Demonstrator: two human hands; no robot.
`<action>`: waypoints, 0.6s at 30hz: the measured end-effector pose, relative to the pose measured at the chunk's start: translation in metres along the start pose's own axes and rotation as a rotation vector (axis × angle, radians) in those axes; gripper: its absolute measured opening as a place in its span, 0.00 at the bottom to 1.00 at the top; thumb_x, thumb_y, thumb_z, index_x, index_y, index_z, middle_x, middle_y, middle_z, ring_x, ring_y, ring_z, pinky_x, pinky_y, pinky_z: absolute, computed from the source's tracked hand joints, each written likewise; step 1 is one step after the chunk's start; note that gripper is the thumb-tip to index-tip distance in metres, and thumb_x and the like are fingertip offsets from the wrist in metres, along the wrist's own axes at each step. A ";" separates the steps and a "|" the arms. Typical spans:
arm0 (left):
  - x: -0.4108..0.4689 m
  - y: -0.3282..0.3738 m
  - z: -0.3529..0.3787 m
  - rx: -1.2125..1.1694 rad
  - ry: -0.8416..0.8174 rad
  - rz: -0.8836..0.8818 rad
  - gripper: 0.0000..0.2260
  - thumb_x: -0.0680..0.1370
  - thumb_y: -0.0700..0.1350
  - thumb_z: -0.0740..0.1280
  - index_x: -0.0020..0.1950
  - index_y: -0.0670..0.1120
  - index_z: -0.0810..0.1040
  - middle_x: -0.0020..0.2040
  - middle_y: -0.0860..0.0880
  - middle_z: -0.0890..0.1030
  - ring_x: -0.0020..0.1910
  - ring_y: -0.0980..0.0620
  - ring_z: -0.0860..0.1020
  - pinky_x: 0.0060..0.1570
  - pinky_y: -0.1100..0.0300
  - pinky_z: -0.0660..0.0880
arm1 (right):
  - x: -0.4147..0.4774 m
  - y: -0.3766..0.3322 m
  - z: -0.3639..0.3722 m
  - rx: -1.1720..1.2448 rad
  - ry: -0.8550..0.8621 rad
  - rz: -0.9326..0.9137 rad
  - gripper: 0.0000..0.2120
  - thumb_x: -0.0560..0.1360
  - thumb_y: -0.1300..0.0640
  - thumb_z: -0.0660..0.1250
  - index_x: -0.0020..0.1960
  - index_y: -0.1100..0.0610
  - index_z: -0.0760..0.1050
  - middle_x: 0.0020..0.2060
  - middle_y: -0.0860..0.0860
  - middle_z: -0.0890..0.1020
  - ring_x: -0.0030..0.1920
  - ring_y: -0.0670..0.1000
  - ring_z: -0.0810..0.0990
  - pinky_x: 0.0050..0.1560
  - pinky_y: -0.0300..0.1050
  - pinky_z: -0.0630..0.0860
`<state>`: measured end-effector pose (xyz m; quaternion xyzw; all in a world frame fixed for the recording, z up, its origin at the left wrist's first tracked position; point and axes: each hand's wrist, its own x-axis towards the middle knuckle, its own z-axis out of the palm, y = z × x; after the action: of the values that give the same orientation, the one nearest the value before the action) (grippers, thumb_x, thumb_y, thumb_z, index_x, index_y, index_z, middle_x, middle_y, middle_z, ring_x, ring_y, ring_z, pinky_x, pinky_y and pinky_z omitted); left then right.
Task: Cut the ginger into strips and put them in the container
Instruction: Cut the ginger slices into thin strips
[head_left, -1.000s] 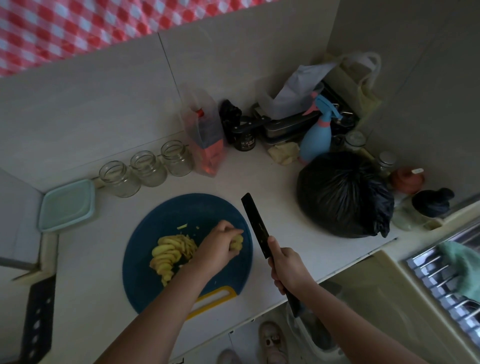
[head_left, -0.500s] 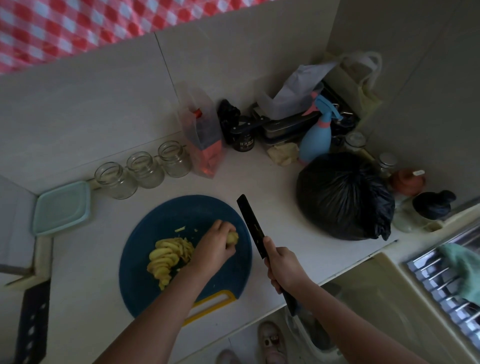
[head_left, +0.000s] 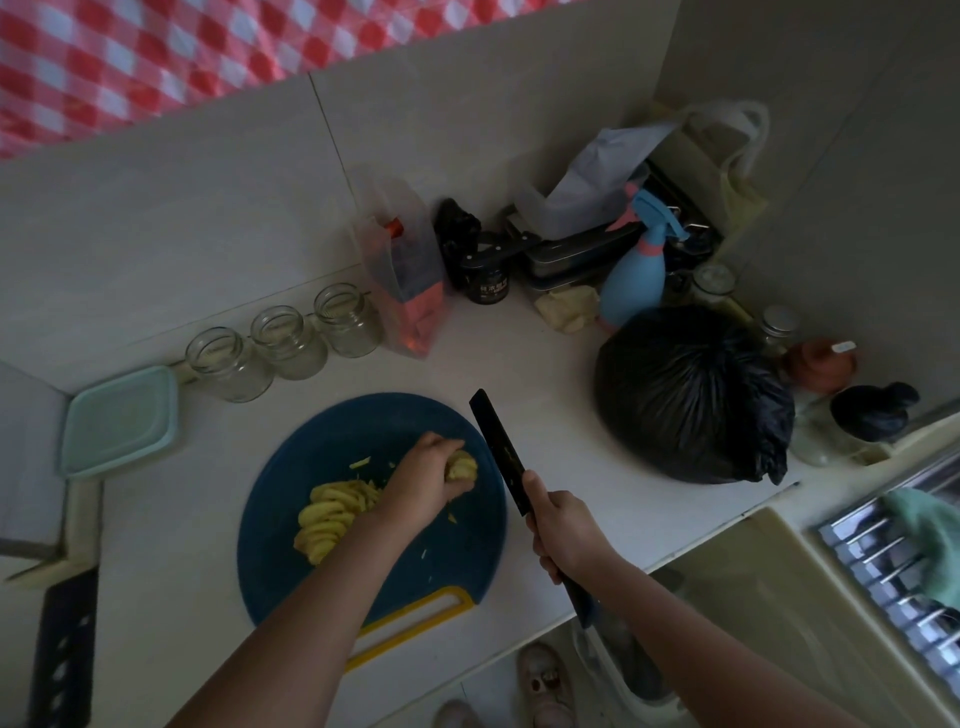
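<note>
- I am looking down on a pale table (head_left: 545, 374) set in a tiled corner, with a red checked cloth (head_left: 130, 57) hanging above the wall tiles; the light is dim.
- A black bag (head_left: 691, 395) is sitting to the right, with bottles and bags crowding the corner behind it, and three empty glass jars (head_left: 285, 340) are lining the wall.
- The round blue cutting board (head_left: 322, 452) is lying near the table's front edge, its yellow handle pointing toward me.
- The pale green lidded container (head_left: 117, 421) is waiting at far left, well apart from the board.
- The sliced ginger (head_left: 332, 512) is lying fanned on the board, partly under my left forearm.
- My left hand (head_left: 423, 480) is curling around a small ginger piece (head_left: 462, 465) at the board's right side.
- My right hand (head_left: 563, 525) is gripping the dark knife (head_left: 496, 449), blade raised just beside the piece.
- I judge the piece needs seating flat, fingertips tucked back, before the blade is brought down in thin, even cuts.
</note>
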<state>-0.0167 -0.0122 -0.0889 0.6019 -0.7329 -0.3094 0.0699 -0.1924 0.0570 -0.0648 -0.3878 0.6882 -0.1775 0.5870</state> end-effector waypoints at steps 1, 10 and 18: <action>0.002 0.000 -0.002 -0.011 -0.023 -0.012 0.26 0.72 0.45 0.73 0.69 0.43 0.70 0.63 0.45 0.70 0.59 0.48 0.73 0.61 0.58 0.70 | 0.001 -0.001 0.000 -0.007 -0.003 0.002 0.27 0.79 0.36 0.49 0.40 0.58 0.69 0.29 0.53 0.72 0.23 0.49 0.69 0.25 0.40 0.70; 0.012 0.001 -0.024 0.000 -0.121 0.046 0.21 0.70 0.48 0.75 0.61 0.44 0.78 0.50 0.50 0.74 0.48 0.54 0.75 0.44 0.68 0.68 | 0.009 -0.011 0.002 -0.120 -0.017 0.036 0.27 0.79 0.36 0.48 0.39 0.58 0.69 0.29 0.54 0.73 0.24 0.50 0.71 0.25 0.41 0.71; 0.003 0.004 -0.014 -0.100 -0.008 -0.080 0.20 0.73 0.45 0.72 0.63 0.40 0.76 0.56 0.43 0.80 0.54 0.49 0.77 0.47 0.66 0.68 | 0.007 -0.006 0.016 -0.225 -0.029 0.010 0.28 0.79 0.35 0.46 0.42 0.57 0.69 0.36 0.55 0.75 0.28 0.51 0.73 0.26 0.42 0.74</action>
<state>-0.0140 -0.0193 -0.0765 0.6253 -0.6921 -0.3505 0.0847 -0.1755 0.0515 -0.0690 -0.4504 0.6971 -0.0904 0.5505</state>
